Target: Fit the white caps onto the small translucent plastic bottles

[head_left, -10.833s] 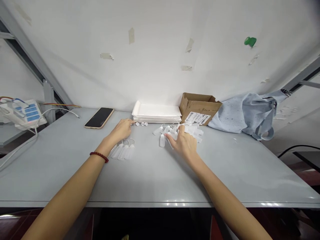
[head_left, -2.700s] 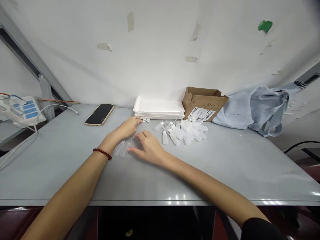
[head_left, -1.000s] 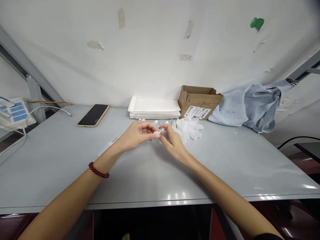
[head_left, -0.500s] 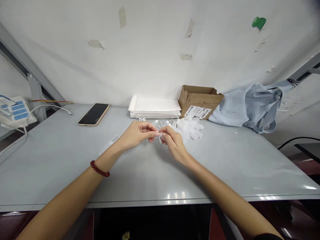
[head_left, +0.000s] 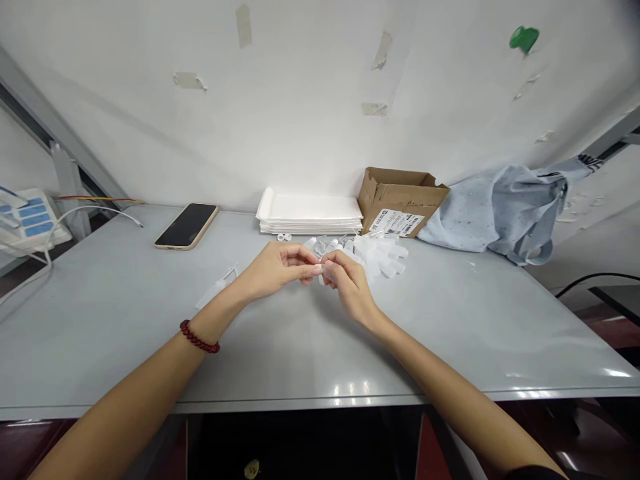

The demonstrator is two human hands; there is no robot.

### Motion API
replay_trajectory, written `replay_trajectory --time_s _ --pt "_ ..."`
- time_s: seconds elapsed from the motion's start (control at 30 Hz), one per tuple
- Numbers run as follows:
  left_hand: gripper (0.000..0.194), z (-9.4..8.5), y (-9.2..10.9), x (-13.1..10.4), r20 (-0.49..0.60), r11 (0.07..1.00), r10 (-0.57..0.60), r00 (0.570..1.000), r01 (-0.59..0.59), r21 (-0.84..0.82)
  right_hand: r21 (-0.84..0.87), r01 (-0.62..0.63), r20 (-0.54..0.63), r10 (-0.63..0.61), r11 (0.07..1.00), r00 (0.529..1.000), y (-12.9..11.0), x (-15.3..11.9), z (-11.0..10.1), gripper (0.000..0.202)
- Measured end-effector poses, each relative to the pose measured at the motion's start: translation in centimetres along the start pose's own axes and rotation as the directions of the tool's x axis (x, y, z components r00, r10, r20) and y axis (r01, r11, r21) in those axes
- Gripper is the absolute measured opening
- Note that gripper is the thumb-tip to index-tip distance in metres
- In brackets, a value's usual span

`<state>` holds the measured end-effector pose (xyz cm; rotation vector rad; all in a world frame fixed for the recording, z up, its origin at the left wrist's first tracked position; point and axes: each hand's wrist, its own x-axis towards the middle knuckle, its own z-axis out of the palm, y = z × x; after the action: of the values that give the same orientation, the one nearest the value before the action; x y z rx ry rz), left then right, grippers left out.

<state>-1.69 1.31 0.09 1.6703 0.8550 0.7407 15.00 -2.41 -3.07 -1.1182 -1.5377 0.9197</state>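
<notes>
My left hand (head_left: 283, 268) and my right hand (head_left: 350, 283) meet over the middle of the grey table (head_left: 280, 353), fingertips nearly touching. Both pinch a small white piece (head_left: 320, 269), mostly covered by the fingers. Just behind and right of my right hand lies a loose pile of translucent white plastic pieces (head_left: 385, 257). One similar translucent piece (head_left: 213, 292) with a thin tip rests beside my left wrist. Two small white round parts (head_left: 284, 237) sit in front of a stack of white padded envelopes (head_left: 311, 215).
Behind the pile stands an open cardboard box (head_left: 403, 203) with a label. A light blue cloth bag (head_left: 493, 210) slumps to its right. On the left are a phone (head_left: 187, 227), a white cable (head_left: 100, 207) and a white and blue device (head_left: 35, 220).
The view has shifted slightly. Both hands stay together at the small white piece, with only a slight change in the fingers.
</notes>
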Motion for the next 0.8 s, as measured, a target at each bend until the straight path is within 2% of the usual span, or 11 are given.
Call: replay_trajectory --time_s 0.33,0.6,0.8 --pt "0.021 -0.12 -0.28 0.13 -0.005 0.999 0.015 1.0 -0.015 -0.028 -0.035 -0.006 -0.001 0.006 0.999 1.0 -0.13 -0.14 0.02 0.014" --pt "0.023 -0.3 -0.36 0.23 -0.031 0.999 0.002 1.0 -0.003 -0.041 -0.167 0.078 0.034 -0.073 0.983 0.997 -0.29 -0.16 -0.09 0.013" --pt "0.023 -0.3 -0.24 0.19 -0.045 0.999 0.008 0.999 -0.009 -0.035 -0.189 0.071 0.049 -0.063 0.979 0.997 -0.29 -0.24 -0.09 0.011"
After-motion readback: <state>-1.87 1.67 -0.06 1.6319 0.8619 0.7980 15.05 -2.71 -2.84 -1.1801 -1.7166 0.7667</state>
